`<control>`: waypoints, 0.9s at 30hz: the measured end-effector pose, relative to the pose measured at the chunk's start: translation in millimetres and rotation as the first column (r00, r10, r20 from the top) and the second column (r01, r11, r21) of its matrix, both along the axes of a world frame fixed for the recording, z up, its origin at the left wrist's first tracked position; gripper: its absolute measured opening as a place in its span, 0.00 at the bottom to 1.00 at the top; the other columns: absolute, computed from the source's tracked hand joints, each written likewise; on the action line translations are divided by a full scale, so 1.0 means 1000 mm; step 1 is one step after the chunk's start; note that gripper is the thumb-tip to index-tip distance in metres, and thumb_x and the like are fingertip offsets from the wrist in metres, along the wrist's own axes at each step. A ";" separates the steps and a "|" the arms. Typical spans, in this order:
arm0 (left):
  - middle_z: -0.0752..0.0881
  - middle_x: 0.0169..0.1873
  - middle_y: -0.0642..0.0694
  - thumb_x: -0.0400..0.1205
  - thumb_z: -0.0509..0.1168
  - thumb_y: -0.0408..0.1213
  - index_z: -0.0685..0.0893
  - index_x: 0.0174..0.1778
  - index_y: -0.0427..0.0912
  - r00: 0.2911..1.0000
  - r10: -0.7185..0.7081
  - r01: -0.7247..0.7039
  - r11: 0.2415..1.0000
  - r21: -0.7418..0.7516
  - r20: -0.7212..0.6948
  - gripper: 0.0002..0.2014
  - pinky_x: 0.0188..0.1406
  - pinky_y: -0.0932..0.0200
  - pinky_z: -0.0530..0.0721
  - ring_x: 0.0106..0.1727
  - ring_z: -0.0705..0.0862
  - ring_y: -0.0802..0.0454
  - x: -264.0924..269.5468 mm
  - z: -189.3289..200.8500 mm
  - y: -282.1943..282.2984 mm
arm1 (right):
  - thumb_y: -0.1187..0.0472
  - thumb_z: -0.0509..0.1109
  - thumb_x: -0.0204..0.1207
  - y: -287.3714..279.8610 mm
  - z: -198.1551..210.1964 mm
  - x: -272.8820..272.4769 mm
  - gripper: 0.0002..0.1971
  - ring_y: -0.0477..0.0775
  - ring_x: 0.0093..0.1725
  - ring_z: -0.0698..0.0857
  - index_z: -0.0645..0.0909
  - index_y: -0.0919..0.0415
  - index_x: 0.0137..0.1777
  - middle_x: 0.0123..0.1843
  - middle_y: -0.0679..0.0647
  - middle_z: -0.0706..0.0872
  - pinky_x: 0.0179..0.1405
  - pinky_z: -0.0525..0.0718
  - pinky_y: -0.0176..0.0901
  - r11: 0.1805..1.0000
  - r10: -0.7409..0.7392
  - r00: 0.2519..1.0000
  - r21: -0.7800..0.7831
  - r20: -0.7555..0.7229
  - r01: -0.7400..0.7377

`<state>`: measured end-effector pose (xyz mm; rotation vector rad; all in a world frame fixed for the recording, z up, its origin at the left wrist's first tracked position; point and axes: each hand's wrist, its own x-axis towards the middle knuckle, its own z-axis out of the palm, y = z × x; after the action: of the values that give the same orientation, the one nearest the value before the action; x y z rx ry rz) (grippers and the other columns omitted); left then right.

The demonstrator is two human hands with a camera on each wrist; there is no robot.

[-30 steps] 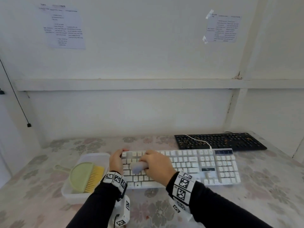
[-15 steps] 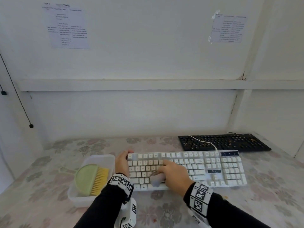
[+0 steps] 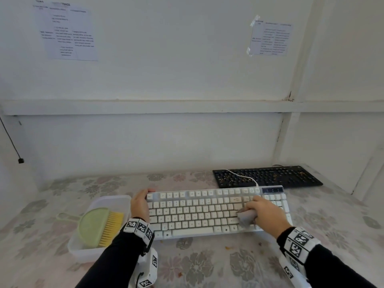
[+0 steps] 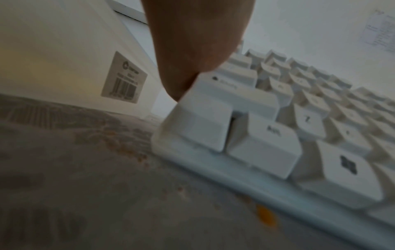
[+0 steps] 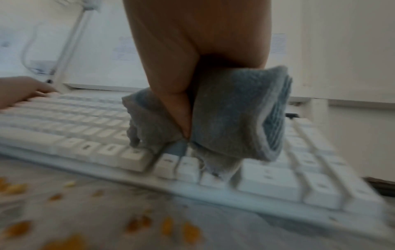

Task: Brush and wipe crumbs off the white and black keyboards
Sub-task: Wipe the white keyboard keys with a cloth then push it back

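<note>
Two keyboards are lying on the bench (image 3: 207, 265): the white keyboard (image 3: 199, 210) in front and the black keyboard (image 3: 268, 176) behind it, toward the right, with orange crumbs seen between its keys. A folded grey cloth (image 3: 246, 218) is being gripped by the right hand (image 3: 265, 213), the fingers curled around it, and is being pressed on the keys at the right part of the white keyboard, so that the crumbs are being wiped off there. The left end of this keyboard is being held by the left hand (image 3: 140, 204), the fingers bent over its far corner, probably so that it is not being pushed away by the wiping. Loose crumbs (image 5: 166, 225) are lying on the bench just before the keyboard's front edge. A green brush (image 3: 97, 226) with yellow bristles is being kept in a white tub (image 3: 116, 201) just beside the left hand, likely ready for the black keyboard, which is judged not yet cleaned.
</note>
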<state>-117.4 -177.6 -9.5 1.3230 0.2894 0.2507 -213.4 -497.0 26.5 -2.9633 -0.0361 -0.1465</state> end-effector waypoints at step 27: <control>0.81 0.19 0.46 0.82 0.58 0.38 0.83 0.32 0.42 0.991 -0.102 0.092 0.990 -0.110 -0.084 0.15 0.37 0.52 0.77 0.30 0.78 0.43 0.001 -0.002 0.005 | 0.61 0.67 0.76 0.059 0.009 -0.008 0.13 0.43 0.54 0.76 0.79 0.49 0.60 0.58 0.42 0.76 0.54 0.77 0.30 0.968 0.221 0.973 0.108 0.066 -0.228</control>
<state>-116.7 -172.1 -11.7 1.2412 0.3092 0.0924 -221.5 -438.0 35.9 -2.8138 -0.3569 -0.1904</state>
